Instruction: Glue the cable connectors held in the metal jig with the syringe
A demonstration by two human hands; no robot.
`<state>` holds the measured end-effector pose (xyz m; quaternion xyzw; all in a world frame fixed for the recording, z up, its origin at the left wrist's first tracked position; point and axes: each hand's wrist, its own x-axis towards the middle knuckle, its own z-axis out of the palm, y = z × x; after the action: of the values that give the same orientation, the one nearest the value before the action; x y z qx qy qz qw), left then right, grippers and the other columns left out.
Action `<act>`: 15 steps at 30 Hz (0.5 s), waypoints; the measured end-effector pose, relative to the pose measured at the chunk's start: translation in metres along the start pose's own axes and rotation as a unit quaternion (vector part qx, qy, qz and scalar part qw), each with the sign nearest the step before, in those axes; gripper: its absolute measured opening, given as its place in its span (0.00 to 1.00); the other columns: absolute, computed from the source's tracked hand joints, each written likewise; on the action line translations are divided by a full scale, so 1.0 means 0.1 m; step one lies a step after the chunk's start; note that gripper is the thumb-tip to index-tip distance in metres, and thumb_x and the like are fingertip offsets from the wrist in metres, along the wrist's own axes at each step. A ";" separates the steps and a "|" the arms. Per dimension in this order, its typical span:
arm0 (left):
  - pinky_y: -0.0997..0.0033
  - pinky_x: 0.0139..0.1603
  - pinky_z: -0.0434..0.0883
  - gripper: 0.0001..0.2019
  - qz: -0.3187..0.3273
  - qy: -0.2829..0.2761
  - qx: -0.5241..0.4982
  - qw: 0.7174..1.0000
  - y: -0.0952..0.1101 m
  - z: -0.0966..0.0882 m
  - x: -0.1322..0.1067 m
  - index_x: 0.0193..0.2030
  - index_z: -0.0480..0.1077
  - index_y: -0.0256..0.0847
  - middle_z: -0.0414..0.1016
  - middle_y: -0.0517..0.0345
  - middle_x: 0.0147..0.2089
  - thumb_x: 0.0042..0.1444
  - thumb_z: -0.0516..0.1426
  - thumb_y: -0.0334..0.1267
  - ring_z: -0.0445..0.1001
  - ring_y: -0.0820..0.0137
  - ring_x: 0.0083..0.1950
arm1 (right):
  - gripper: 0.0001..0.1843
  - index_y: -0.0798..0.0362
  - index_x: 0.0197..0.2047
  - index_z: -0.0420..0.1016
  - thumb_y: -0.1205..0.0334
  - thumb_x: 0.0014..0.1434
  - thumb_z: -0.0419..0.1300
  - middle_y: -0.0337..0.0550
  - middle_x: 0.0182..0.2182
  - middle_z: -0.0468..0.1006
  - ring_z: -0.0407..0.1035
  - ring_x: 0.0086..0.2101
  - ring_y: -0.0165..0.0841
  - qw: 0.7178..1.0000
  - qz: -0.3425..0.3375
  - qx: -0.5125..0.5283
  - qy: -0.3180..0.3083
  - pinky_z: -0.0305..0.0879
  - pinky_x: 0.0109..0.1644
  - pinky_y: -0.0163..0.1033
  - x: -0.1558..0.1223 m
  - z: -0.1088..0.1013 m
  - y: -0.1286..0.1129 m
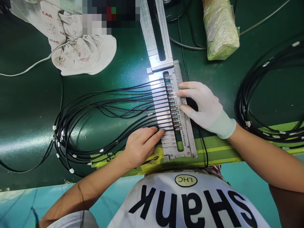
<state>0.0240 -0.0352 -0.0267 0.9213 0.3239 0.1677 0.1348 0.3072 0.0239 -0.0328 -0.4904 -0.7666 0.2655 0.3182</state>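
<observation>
A metal fixture (171, 144) with a slotted middle lies on the bench in front of me. Several black cables (123, 102) run into its grooves from the left, their ends with small orange-and-metal connectors (174, 109) lined up across the slot. My left hand (142, 146), bare, is at the fixture's lower left edge, thumb and forefinger closed on the lowest black cable. My right hand (205, 106) wears a white glove. Its fingers are spread, tips resting on the fixture's right-hand rail (184, 110). Part of the left fingertips' grip is hidden.
A second metal frame (167, 38) extends beyond the fixture. Printed white cloth (83, 57) lies at far left, a plastic-wrapped yellowish block (222, 34) at far right. Coiled black cables (242, 104) sit on the right. Yellow tape (218, 145) runs along the bench's near edge.
</observation>
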 end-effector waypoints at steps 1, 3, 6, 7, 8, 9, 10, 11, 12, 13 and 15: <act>0.66 0.44 0.73 0.19 -0.001 -0.002 -0.001 1.000 0.01 -0.01 0.00 0.61 0.68 0.38 0.76 0.47 0.47 0.64 0.53 0.27 0.75 0.66 0.44 | 0.18 0.42 0.56 0.72 0.61 0.64 0.59 0.42 0.61 0.71 0.65 0.61 0.47 1.000 0.001 0.001 -0.001 0.63 0.64 0.61 0.00 0.00 0.00; 0.66 0.44 0.73 0.20 -0.010 0.000 0.003 1.000 0.04 -0.03 -0.01 0.61 0.68 0.39 0.75 0.47 0.48 0.64 0.53 0.26 0.74 0.65 0.45 | 0.18 0.42 0.56 0.71 0.61 0.63 0.60 0.41 0.61 0.71 0.65 0.61 0.47 1.000 0.002 0.002 0.001 0.63 0.64 0.60 0.00 0.00 0.00; 0.61 0.47 0.70 0.22 -0.049 0.012 0.056 0.997 0.13 -0.05 -0.08 0.63 0.68 0.43 0.72 0.46 0.49 0.63 0.54 0.25 0.72 0.63 0.48 | 0.17 0.43 0.56 0.72 0.61 0.63 0.60 0.42 0.60 0.71 0.65 0.60 0.47 1.000 0.002 0.001 0.002 0.63 0.64 0.60 0.00 0.00 0.01; 0.61 0.47 0.68 0.24 -0.061 0.007 0.073 0.995 0.15 -0.05 -0.11 0.64 0.68 0.44 0.72 0.47 0.47 0.63 0.54 0.25 0.71 0.63 0.46 | 0.17 0.43 0.56 0.72 0.61 0.63 0.60 0.42 0.60 0.71 0.66 0.60 0.47 1.000 0.001 0.000 0.001 0.63 0.64 0.60 0.00 0.00 0.01; 0.62 0.45 0.67 0.25 -0.071 -0.004 0.079 0.994 0.17 -0.04 -0.14 0.66 0.67 0.45 0.72 0.48 0.45 0.64 0.53 0.25 0.69 0.64 0.44 | 0.17 0.43 0.56 0.72 0.62 0.63 0.60 0.42 0.60 0.71 0.66 0.60 0.47 1.000 0.002 -0.001 0.000 0.63 0.64 0.60 0.01 0.00 0.01; 0.63 0.43 0.65 0.26 -0.077 -0.021 0.074 0.994 0.18 -0.03 -0.16 0.68 0.65 0.45 0.72 0.49 0.43 0.65 0.53 0.26 0.68 0.65 0.41 | 0.17 0.43 0.56 0.72 0.62 0.63 0.60 0.42 0.60 0.72 0.66 0.60 0.47 1.000 0.001 -0.001 0.001 0.64 0.63 0.60 0.01 0.00 0.00; 0.63 0.41 0.64 0.26 -0.081 -0.038 0.058 0.994 0.19 -0.02 -0.18 0.69 0.63 0.44 0.72 0.50 0.41 0.65 0.52 0.27 0.67 0.65 0.40 | 0.17 0.43 0.55 0.72 0.63 0.63 0.60 0.43 0.60 0.72 0.66 0.60 0.47 1.000 0.000 -0.001 0.003 0.64 0.63 0.60 0.01 -0.01 0.00; 0.64 0.40 0.63 0.26 -0.085 -0.049 0.039 0.994 0.19 -0.01 -0.18 0.70 0.62 0.43 0.72 0.50 0.41 0.66 0.52 0.27 0.66 0.66 0.39 | 0.17 0.44 0.55 0.73 0.63 0.62 0.61 0.43 0.59 0.72 0.67 0.59 0.47 1.000 -0.001 -0.001 0.007 0.65 0.63 0.60 0.01 -0.01 -0.01; 0.64 0.40 0.63 0.26 -0.091 -0.056 0.019 0.994 0.18 -0.02 -0.18 0.70 0.62 0.43 0.72 0.50 0.42 0.66 0.51 0.28 0.66 0.65 0.40 | 0.17 0.45 0.55 0.73 0.63 0.62 0.60 0.44 0.59 0.73 0.67 0.59 0.46 1.000 -0.003 -0.001 0.012 0.65 0.63 0.59 0.01 -0.01 -0.02; 0.63 0.41 0.63 0.25 -0.103 -0.062 -0.003 0.993 0.18 -0.04 -0.18 0.70 0.62 0.44 0.73 0.50 0.43 0.66 0.51 0.28 0.67 0.65 0.41 | 0.17 0.46 0.54 0.73 0.64 0.62 0.60 0.45 0.58 0.73 0.67 0.59 0.46 1.000 -0.007 -0.001 0.016 0.65 0.64 0.58 0.01 -0.01 -0.04; 0.62 0.45 0.65 0.25 -0.135 -0.061 -0.067 0.987 0.19 -0.14 -0.21 0.69 0.61 0.45 0.74 0.51 0.46 0.67 0.50 0.28 0.69 0.65 0.45 | 0.16 0.48 0.54 0.74 0.63 0.63 0.60 0.47 0.58 0.74 0.67 0.59 0.45 1.000 -0.019 -0.001 0.021 0.65 0.65 0.57 0.00 -0.02 -0.06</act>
<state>0.0134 -0.0613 -0.0118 0.8666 0.4247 0.1131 0.2366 0.3048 0.0222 -0.0268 -0.4815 -0.7693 0.2480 0.3389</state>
